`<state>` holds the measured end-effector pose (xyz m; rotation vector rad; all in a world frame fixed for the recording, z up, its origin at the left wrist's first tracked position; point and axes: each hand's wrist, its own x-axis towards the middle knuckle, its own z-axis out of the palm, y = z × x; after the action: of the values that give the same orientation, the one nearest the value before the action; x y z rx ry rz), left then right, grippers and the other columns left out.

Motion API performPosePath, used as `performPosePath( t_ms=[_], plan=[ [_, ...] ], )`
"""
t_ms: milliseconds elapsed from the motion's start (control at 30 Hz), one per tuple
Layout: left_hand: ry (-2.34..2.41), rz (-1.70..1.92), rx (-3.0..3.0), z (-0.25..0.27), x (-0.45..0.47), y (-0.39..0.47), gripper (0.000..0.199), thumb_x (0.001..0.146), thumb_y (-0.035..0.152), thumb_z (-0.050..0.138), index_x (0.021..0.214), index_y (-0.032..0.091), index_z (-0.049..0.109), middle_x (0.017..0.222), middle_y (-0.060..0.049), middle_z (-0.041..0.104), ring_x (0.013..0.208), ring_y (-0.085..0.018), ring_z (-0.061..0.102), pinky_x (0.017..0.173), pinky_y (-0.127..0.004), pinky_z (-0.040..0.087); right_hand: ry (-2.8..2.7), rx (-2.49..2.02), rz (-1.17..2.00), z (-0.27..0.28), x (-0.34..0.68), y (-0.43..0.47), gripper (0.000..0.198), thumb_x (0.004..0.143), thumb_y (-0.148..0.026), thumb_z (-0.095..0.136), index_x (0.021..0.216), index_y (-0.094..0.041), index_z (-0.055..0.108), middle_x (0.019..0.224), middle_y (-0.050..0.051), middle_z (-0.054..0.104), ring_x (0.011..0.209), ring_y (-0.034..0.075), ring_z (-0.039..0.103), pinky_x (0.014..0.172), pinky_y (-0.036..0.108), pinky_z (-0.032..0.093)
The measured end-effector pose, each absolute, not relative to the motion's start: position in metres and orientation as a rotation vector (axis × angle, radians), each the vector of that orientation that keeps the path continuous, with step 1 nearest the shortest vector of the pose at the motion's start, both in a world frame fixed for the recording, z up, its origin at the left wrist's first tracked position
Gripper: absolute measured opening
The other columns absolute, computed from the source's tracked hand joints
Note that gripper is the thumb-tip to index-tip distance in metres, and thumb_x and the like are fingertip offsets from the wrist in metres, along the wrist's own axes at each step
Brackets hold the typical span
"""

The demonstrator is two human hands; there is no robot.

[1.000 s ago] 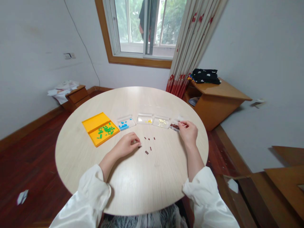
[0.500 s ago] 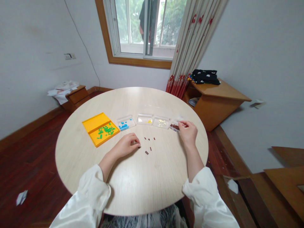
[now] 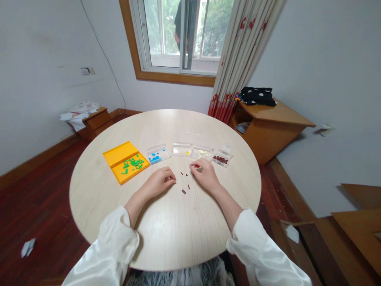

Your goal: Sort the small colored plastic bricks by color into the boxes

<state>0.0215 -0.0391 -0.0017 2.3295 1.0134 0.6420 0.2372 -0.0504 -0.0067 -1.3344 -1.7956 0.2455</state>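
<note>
Several small brown building bricks lie loose on the round table [image 3: 172,238], among them a flat brown brick [image 3: 183,192]. Left of them my left hand [image 3: 160,181] rests with its fingers closed together; what they hold, if anything, is too small to name. My right hand [image 3: 205,173] hovers just right of the loose bricks, thumb and fingertips pinched. Anything in that pinch cannot be made out. Behind my right hand stands a clear box of brown bricks [image 3: 220,159].
Along the back stand clear boxes with blue bricks [image 3: 154,158], yellow bricks [image 3: 187,152] and pale cream bricks [image 3: 203,154]. An orange case [image 3: 119,153] holding green bricks [image 3: 133,163] lies open at left. Beyond the table are a wooden cabinet [image 3: 270,123] and a curtain [image 3: 235,59].
My right hand has moved left and nearer, from the box of brown bricks to the loose ones, covering one spot. My left hand has hardly moved.
</note>
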Motion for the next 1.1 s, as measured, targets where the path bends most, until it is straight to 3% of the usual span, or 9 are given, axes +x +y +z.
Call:
performPosePath(
  t_ms=[267,567,1100],
  plan=[
    [1.004,0.922,2.345,0.004,0.023,-0.041,0.01,0.082,0.023,0.057,0.079,0.018,0.064,0.081,-0.004,0.061,0.079,-0.015,0.055,0.076,-0.03,0.044,-2.039,-1.209,0.403,-0.009,0.208,-0.062,0.005,0.082,-0.018,0.062,0.081,-0.019,0.067,0.076,0.002,0.065,0.078,0.016,0.058,0.075,0.033,0.036],
    [1.002,0.937,2.287,0.0,0.025,-0.041,0.018,0.083,0.033,0.057,0.08,0.018,0.065,0.079,-0.005,0.067,0.078,-0.017,0.058,0.074,-0.031,0.045,-2.032,-1.17,0.411,-0.011,0.207,-0.061,0.006,0.083,-0.024,0.063,0.085,-0.02,0.067,0.078,0.002,0.066,0.08,0.016,0.058,0.076,0.033,0.035],
    [1.101,0.904,2.233,-0.002,0.026,-0.04,0.015,0.081,0.028,0.059,0.074,0.017,0.067,0.069,-0.003,0.066,0.065,-0.013,0.056,0.063,-0.025,0.043,-2.015,-1.151,0.413,-0.011,0.206,-0.062,0.006,0.083,-0.022,0.062,0.084,-0.021,0.067,0.075,0.002,0.065,0.077,0.016,0.056,0.074,0.032,0.036]
  ],
)
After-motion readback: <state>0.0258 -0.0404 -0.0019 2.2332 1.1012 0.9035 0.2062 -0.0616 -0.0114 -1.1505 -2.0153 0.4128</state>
